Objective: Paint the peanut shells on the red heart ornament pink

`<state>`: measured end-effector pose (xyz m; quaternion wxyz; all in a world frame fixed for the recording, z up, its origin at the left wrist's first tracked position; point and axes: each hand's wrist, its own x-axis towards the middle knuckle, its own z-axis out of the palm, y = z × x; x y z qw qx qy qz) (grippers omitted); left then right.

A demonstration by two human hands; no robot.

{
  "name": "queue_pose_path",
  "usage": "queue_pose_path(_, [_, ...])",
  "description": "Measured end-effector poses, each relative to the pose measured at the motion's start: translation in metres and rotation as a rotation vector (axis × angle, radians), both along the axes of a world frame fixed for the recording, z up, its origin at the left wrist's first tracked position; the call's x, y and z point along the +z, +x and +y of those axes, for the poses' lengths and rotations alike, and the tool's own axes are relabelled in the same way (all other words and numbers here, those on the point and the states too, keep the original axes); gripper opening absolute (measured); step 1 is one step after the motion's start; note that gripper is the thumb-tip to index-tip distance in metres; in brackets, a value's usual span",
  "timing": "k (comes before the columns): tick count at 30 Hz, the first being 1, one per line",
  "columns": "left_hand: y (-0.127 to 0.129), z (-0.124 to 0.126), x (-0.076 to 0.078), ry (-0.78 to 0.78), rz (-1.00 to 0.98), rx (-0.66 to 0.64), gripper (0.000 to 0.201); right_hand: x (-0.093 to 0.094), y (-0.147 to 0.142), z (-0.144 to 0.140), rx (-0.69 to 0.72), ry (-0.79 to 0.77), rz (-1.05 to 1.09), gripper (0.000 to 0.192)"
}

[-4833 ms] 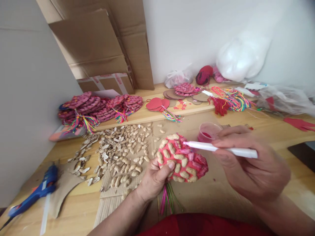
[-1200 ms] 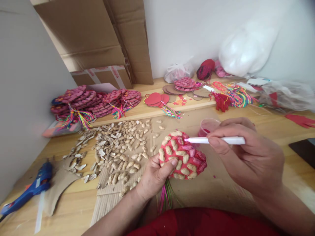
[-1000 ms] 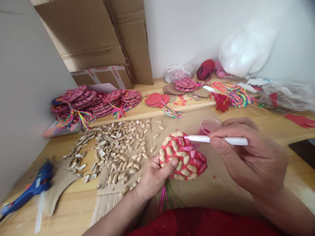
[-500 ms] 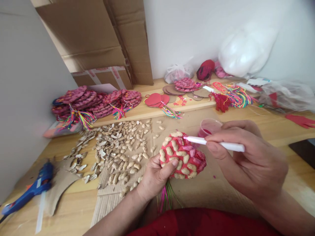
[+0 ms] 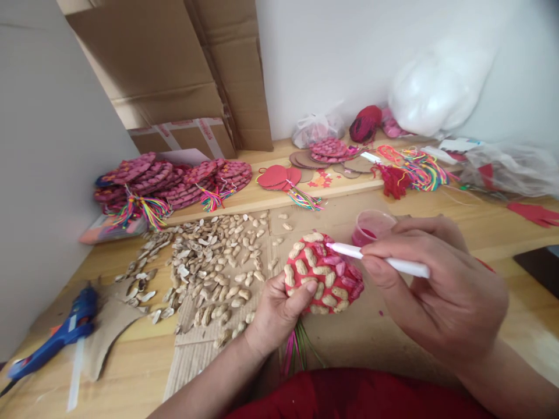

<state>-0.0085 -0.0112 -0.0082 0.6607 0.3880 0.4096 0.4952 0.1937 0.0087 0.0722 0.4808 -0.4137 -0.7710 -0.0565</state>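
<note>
My left hand [image 5: 286, 311] is closed on the lower left edge of a round red disc [image 5: 307, 272], its thumb lying over the front. Peanut shells are stuck across the disc; those on the right side are painted pink, the others are bare tan. Coloured cords [image 5: 297, 349] hang below it. Between the thumb and fingers of my right hand [image 5: 437, 285] is a white paintbrush [image 5: 393, 263], whose tip touches shells near the disc's upper right. Just behind that hand stands a clear plastic cup [image 5: 371, 224] of pink paint, partly hidden by the fingers.
Loose peanut shells [image 5: 218, 262] cover the cardboard on the left. A blue hot glue gun [image 5: 72, 326] lies at far left. Finished pink discs [image 5: 174, 180] with tassels are piled on the raised ledge, near plain red discs [image 5: 279, 177]. A red glove [image 5: 533, 213] lies at right.
The right hand and brush have shifted very slightly left and down, with the tip still at the upper right shells. The left hand holds the disc in nearly the same place.
</note>
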Motion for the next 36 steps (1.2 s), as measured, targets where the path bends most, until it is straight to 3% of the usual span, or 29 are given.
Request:
queue_pose_path(7, [0.002, 0.0, 0.0, 0.005, -0.008, -0.012, 0.026, -0.006, -0.001, 0.004, 0.007, 0.04, -0.072, 0.018])
queue_pose_path(16, [0.002, 0.001, 0.006, -0.014, 0.001, 0.006, 0.03, -0.007, 0.001, 0.004, 0.06, 0.006, 0.026, 0.019])
queue_pose_path(36, [-0.006, 0.003, -0.007, -0.104, -0.111, -0.027, 0.027, -0.007, 0.008, 0.01, 0.129, -0.07, 0.059, 0.017])
